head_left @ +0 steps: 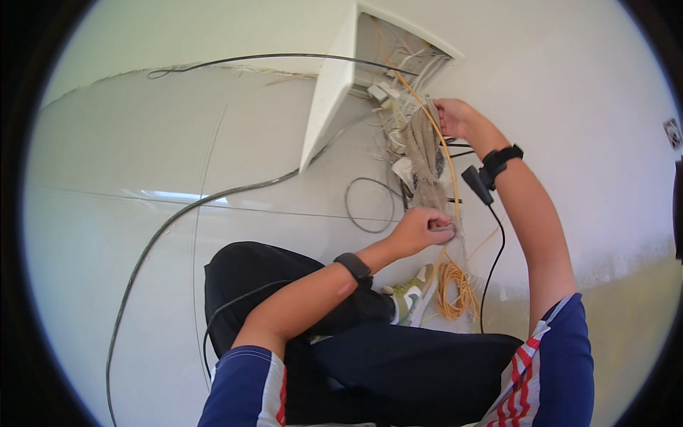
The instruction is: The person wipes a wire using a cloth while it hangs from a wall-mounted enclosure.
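A frayed grey cloth strip (425, 153) hangs down in front of an open white wall box (334, 85) full of pale wires. My right hand (452, 116) pinches the strip's upper end near the box. My left hand (420, 229) is closed around its lower end, just above a coil of yellow cable (454, 288) on the floor. A thin yellow cable (435, 124) runs from the box down past the cloth to that coil. Both wrists wear black bands.
A long grey cable (178, 220) curves across the pale tiled floor, and a thin dark loop (370, 205) lies near the wall. A black wire (494, 263) hangs from my right wrist band. My dark trousers and a green-and-white shoe (413, 295) are below.
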Tool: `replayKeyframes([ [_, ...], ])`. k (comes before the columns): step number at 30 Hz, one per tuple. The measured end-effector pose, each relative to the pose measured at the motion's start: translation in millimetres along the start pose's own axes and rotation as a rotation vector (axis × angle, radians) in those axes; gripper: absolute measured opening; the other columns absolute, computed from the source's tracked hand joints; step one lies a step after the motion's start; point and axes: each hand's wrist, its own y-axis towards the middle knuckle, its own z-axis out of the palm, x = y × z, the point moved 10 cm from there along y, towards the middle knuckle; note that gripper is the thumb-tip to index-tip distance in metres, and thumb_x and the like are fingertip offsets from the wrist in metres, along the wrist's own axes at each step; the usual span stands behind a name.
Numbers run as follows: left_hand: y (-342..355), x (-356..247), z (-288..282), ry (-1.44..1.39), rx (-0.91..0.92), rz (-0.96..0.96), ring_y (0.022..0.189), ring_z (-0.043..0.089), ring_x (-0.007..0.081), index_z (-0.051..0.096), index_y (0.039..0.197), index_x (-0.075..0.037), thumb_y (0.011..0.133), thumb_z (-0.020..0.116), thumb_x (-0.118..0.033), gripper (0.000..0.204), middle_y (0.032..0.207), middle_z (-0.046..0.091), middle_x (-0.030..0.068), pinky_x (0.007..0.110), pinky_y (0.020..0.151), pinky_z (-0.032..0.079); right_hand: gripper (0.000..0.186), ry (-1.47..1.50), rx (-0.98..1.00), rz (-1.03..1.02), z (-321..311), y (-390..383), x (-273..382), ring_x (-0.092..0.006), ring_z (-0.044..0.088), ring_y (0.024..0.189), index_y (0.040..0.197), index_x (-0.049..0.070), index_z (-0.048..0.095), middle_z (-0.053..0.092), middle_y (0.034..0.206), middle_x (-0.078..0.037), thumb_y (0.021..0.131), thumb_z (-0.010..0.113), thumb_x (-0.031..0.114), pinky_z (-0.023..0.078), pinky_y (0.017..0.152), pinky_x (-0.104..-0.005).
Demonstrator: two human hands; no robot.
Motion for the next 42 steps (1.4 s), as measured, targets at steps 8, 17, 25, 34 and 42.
replayKeyframes([
  [8, 18.4, 20.9, -59.5, -0.227, -0.158, -0.056, 0.07, 0.053, 0.0036, 0.062, 0.098, 0.005, 0.08, 0.065, -0.007, 0.022, 0.078, 0.062, 0.0002, 0.019, 0.063, 0.043, 0.025, -0.143, -0.178, 0.038, 76.0, 51.0, 64.4, -0.0152, 0.06, 0.078, 0.09, 0.009, 0.055, 0.064, 0.087, -0.002, 0.096, 0.036, 0.024, 0.048, 0.076, -0.0306],
  [17, 26.6, 13.5, -81.2, -0.452, -0.27, -0.041, 0.067, 0.056, 0.0047, 0.064, 0.088, 0.008, 0.08, 0.064, -0.01, 0.019, 0.076, 0.065, 0.0028, 0.021, 0.062, 0.046, 0.023, 0.007, -0.013, -0.008, 127.1, 70.7, 50.8, -0.0203, 0.058, 0.087, 0.097, 0.001, 0.055, 0.059, 0.096, -0.011, 0.092, 0.05, 0.023, 0.048, 0.079, -0.0333],
  [25, 13.4, 26.3, -71.3, -0.274, -0.254, -0.059, 0.06, 0.048, 0.002, 0.065, 0.087, 0.006, 0.079, 0.068, -0.013, 0.021, 0.07, 0.062, -0.0003, 0.019, 0.053, 0.039, 0.033, -0.785, -0.247, -0.271, 133.8, 48.8, 74.1, -0.0269, 0.061, 0.081, 0.091, -0.006, 0.058, 0.061, 0.09, -0.019, 0.083, 0.056, 0.027, 0.05, 0.071, -0.0379],
  [34, 2.6, 9.0, -52.0, -0.193, -0.176, -0.024, 0.055, 0.046, 0.0025, 0.066, 0.086, 0.005, 0.076, 0.071, -0.014, 0.022, 0.066, 0.061, 0.0008, 0.02, 0.05, 0.039, 0.04, -1.584, -0.605, -0.44, 137.1, -6.9, 100.3, -0.0389, 0.06, 0.082, 0.09, -0.005, 0.062, 0.062, 0.086, -0.025, 0.076, 0.054, 0.032, 0.047, 0.074, -0.0432],
  [42, 0.4, 7.2, -48.5, -0.174, -0.149, 0.0, 0.056, 0.047, 0.0024, 0.067, 0.086, 0.004, 0.076, 0.07, -0.015, 0.021, 0.067, 0.062, 0.0009, 0.019, 0.051, 0.04, 0.043, -0.97, -0.495, -0.388, 65.7, -17.3, 84.0, -0.0231, 0.057, 0.065, 0.076, -0.01, 0.057, 0.058, 0.069, -0.015, 0.08, 0.051, 0.032, 0.044, 0.06, -0.0361],
])
